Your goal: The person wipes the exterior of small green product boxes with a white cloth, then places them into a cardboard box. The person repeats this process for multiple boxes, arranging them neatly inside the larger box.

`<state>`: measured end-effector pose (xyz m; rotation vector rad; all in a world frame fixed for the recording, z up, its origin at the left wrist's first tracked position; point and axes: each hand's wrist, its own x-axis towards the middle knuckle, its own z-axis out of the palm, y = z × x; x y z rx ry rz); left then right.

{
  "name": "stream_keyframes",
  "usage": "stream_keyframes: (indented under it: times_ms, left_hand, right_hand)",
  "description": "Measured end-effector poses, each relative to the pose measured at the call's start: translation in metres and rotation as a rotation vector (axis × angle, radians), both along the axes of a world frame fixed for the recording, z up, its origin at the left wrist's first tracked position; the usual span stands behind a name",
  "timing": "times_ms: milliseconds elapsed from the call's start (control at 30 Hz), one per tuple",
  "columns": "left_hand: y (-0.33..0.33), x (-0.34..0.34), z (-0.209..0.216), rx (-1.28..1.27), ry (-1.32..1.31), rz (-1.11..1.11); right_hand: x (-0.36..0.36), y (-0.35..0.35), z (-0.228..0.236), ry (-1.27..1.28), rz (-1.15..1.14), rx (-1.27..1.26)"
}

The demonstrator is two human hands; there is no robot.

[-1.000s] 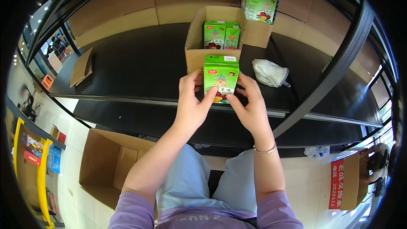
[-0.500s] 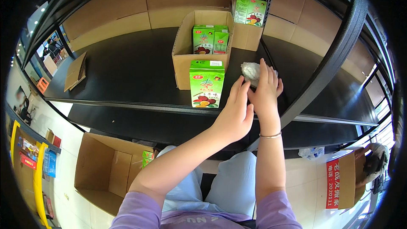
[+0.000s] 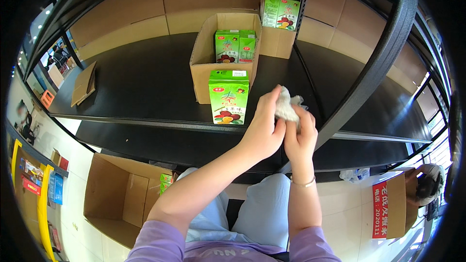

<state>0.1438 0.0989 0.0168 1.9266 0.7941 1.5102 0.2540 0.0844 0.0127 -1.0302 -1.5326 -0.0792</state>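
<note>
A crumpled white cloth is bunched up between my two hands, just above the front edge of the shelf. My left hand grips its left side, with the thumb underneath. On the other side, my right hand pinches the lower right part with thumb and fingers. Close to my left hand, a green drink carton pack with fruit pictures stands upright at the shelf's edge. Right behind it is an open cardboard box with more green packs inside.
Another cardboard box with green packs stands at the back by the rack post. A black upright slants past on the right. A folded cardboard piece lies far left. Below left sits a large open carton; a person is at far right.
The cloth has come toward me off the shelf, and both hands have closed around it. My right hand has drawn back and lower. The view has shifted slightly.
</note>
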Motion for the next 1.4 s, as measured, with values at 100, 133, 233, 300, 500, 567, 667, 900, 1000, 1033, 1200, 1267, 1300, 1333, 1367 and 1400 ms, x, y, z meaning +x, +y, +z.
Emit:
stream_keyframes:
  times_ms: [100,133,233,300,500,567,667,900,1000,1033,1200,1267,1300,1333,1367,1400]
  left_hand:
    - [-0.017,-0.014,0.008,0.061,0.067,-0.081]
    - [-0.023,-0.018,0.011,0.1,0.09,-0.073]
    - [-0.039,-0.03,0.012,0.185,0.131,-0.077]
    - [-0.046,-0.041,0.012,0.275,0.263,-0.009]
    - [-0.061,-0.063,0.009,0.292,0.379,-0.058]
    - [-0.068,-0.067,0.011,0.185,0.445,-0.095]
    - [-0.066,-0.076,0.008,0.349,0.42,-0.058]
    - [-0.066,-0.103,0.006,0.173,0.382,-0.027]
    - [-0.062,-0.113,0.0,0.052,0.271,-0.006]
    - [-0.058,-0.117,-0.001,0.024,0.216,-0.015]
    - [-0.048,-0.132,-0.004,-0.151,0.008,-0.124]
    - [-0.041,-0.134,-0.003,-0.034,-0.044,-0.099]
    - [-0.037,-0.134,-0.004,0.002,-0.089,-0.023]
    - [-0.033,-0.134,-0.006,0.037,-0.135,0.052]
    - [-0.031,-0.133,-0.006,0.035,-0.175,0.113]
    - [-0.028,-0.134,-0.006,0.053,-0.128,0.2]
  right_hand:
    - [0.008,-0.027,0.003,-0.068,0.072,0.032]
    - [0.011,-0.035,0.003,-0.058,0.108,-0.01]
    - [0.017,-0.055,0.009,-0.266,0.042,0.12]
    - [0.019,-0.06,0.006,-0.308,0.055,0.176]
    - [0.007,-0.081,0.016,-0.354,0.241,-0.106]
    - [-0.003,-0.087,0.02,-0.307,0.293,-0.183]
    - [-0.016,-0.093,0.009,-0.145,0.275,-0.428]
    - [-0.027,-0.092,0.007,0.265,0.347,-0.59]
    - [-0.032,-0.086,0.009,0.284,0.431,-0.657]
    - [-0.031,-0.082,0.006,0.262,0.479,-0.678]
    - [-0.025,-0.07,0.007,0.482,0.716,-0.803]
    - [-0.024,-0.066,0.014,0.661,0.757,-0.732]
    - [-0.02,-0.064,0.016,0.711,0.702,-0.681]
    - [-0.017,-0.062,0.019,0.759,0.646,-0.631]
    - [-0.016,-0.059,0.022,0.821,0.635,-0.579]
    - [-0.018,-0.057,0.024,0.853,0.605,-0.496]
